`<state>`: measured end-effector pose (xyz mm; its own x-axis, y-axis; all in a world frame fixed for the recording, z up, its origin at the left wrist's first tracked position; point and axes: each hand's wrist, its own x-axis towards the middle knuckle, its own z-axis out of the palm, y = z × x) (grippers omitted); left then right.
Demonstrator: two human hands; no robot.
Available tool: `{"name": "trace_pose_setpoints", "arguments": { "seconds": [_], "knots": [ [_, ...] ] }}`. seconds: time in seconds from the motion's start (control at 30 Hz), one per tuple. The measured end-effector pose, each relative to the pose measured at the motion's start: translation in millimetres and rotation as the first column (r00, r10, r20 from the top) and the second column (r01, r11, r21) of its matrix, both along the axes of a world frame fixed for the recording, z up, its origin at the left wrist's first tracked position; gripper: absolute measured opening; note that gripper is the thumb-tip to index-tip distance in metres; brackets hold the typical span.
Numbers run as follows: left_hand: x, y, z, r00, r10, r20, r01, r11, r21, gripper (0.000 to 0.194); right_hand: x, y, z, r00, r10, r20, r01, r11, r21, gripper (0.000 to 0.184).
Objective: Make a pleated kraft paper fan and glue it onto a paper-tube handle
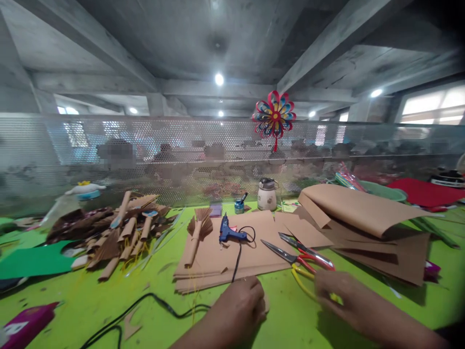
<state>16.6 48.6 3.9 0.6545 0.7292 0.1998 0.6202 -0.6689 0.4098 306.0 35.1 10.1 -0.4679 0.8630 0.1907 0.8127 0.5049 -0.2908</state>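
Observation:
My right hand (341, 295) is closed around the yellow handle of a pair of scissors (279, 251), whose blades point up and left over the brown paper. Just beyond it lies a second bladed tool with red handles (316, 258). My left hand (241, 303) rests low in the middle with its fingers curled. A small tan edge (267, 303) shows beside its fingertips; what it belongs to is hidden. A blue glue gun (230, 234) lies on stacked brown paper sheets (214, 257). Left of it is a pleated paper piece with a rolled stem (194, 245).
Rolled and pleated paper pieces (127, 237) are heaped on the left. Large folded brown paper (363, 208) covers the right. A black cable (156, 298) crosses the green table. Behind stand a white jar (267, 195), a mesh partition (181, 165) and a flower pinwheel (275, 116).

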Motion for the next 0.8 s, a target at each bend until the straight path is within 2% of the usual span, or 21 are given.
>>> {"name": "trace_pose_setpoints", "arguments": {
  "seconds": [0.1, 0.2, 0.33, 0.5, 0.57, 0.67, 0.73, 0.8],
  "knots": [
    [-1, 1, -4.1, 1.000, 0.016, 0.026, -0.016, 1.000, -0.018, 0.007, -52, 22, 6.7, 0.999, 0.052, -0.016, -0.053, 0.998, -0.036, 0.013],
    [-1, 6, -11.6, 1.000, 0.022, 0.022, -0.022, 0.999, -0.034, 0.006, -77, 36, -2.0, 0.983, 0.182, -0.025, -0.184, 0.980, -0.075, 0.012],
    [0, 10, -17.1, 1.000, -0.012, 0.012, 0.012, 1.000, -0.015, 0.013, -84, 44, -10.7, 0.965, 0.261, -0.024, -0.262, 0.959, -0.109, 0.021],
    [2, 8, -15.5, 0.999, -0.019, -0.046, 0.025, 0.991, 0.132, 0.024, -80, 41, -14.3, 0.959, 0.282, -0.023, -0.283, 0.953, -0.110, 0.021],
    [3, 5, -13.0, 0.998, -0.001, -0.062, 0.011, 0.987, 0.158, 0.022, -76, 44, -8.5, 0.957, 0.289, -0.023, -0.290, 0.951, -0.110, 0.022],
    [5, -1, -5.5, 0.995, -0.029, -0.098, 0.046, 0.983, 0.175, 0.011, -70, 62, 11.1, 0.967, 0.248, -0.050, -0.251, 0.967, -0.053, 0.021],
    [6, -5, 1.4, 0.984, -0.073, -0.160, 0.103, 0.976, 0.191, 0.011, -67, 85, 27.2, 0.978, 0.193, -0.081, -0.194, 0.981, -0.009, 0.019],
    [6, -6, 6.7, 0.969, -0.101, -0.224, 0.150, 0.966, 0.210, 0.016, -66, 117, 40.4, 0.990, 0.080, -0.114, -0.083, 0.996, -0.014, 0.016]
  ]
}}
